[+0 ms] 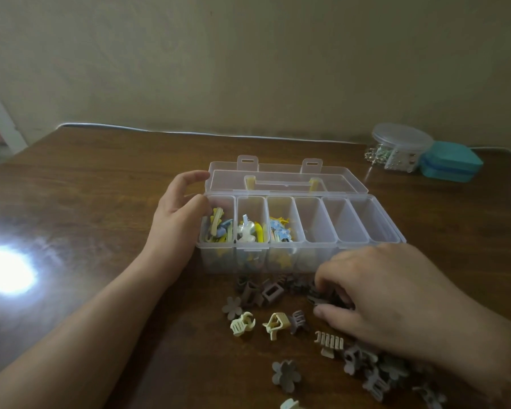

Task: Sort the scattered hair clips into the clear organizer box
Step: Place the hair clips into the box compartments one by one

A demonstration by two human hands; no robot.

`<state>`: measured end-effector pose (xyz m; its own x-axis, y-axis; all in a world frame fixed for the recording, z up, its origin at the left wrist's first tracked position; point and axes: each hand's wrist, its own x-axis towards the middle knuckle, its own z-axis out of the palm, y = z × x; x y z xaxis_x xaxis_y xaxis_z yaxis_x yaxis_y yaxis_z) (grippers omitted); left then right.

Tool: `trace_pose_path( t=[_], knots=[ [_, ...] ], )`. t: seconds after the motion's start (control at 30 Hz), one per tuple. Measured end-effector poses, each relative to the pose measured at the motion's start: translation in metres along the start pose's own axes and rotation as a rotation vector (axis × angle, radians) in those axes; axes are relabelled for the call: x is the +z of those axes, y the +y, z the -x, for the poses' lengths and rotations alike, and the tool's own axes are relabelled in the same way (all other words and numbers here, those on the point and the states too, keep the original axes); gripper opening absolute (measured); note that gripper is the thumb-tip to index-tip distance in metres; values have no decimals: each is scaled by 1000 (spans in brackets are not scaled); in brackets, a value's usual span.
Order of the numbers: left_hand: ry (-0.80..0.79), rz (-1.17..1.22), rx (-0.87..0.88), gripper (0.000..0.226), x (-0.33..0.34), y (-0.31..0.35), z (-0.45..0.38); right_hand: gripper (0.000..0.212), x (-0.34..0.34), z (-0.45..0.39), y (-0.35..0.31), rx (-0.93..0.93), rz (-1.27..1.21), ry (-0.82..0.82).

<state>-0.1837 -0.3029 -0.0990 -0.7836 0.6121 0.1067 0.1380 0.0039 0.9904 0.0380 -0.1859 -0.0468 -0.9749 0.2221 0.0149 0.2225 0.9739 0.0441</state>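
The clear organizer box (366, 242) stands open mid-table, its lid (286, 180) laid back. Its three left compartments hold colourful clips (250, 230); the three on the right look bare. Several brown, grey and cream hair clips lie scattered in front of the box, among them a cream claw clip (242, 323), a grey flower clip (286, 375) and a beige comb clip (329, 340). My left hand (179, 214) rests against the box's left end, fingers curled on its corner. My right hand (381, 293) reaches down in front of the box, fingertips pinching a dark brown clip (317, 296).
The brown wooden table (101, 202) meets a beige wall at the back. At the far right stand a round clear jar of beads (398, 149) and a teal case (450, 165). A bright light glare (6, 271) marks the table's left side.
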Motion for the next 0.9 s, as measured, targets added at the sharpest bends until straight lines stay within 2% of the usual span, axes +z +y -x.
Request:
trace_pose_path(
  t=[0.23,0.33,0.37,0.43,0.5,0.53,0.63,0.77,0.9],
  knots=[
    [-4,13,4,55,1,1,-1,30,-1,4,10,-46,-91,-27],
    [-4,11,6,54,2,2,0,31,-9,4,16,-64,-283,22],
    [-3,8,1,57,1,2,0,28,-11,3,18,-56,-410,98],
    [0,8,-7,59,1,1,0,17,-8,-1,20,-9,-605,354],
    [-3,7,-7,58,1,1,0,10,0,-7,23,71,-543,533],
    [-8,4,-8,58,0,1,0,11,5,-11,24,110,-459,551],
    [-13,1,-6,59,0,1,0,20,17,-18,29,174,-353,495],
    [-5,-3,-2,58,0,0,-1,24,0,-8,35,88,-318,466],
    [1,-10,2,59,0,0,-1,30,-17,4,29,3,-311,248]
  ],
)
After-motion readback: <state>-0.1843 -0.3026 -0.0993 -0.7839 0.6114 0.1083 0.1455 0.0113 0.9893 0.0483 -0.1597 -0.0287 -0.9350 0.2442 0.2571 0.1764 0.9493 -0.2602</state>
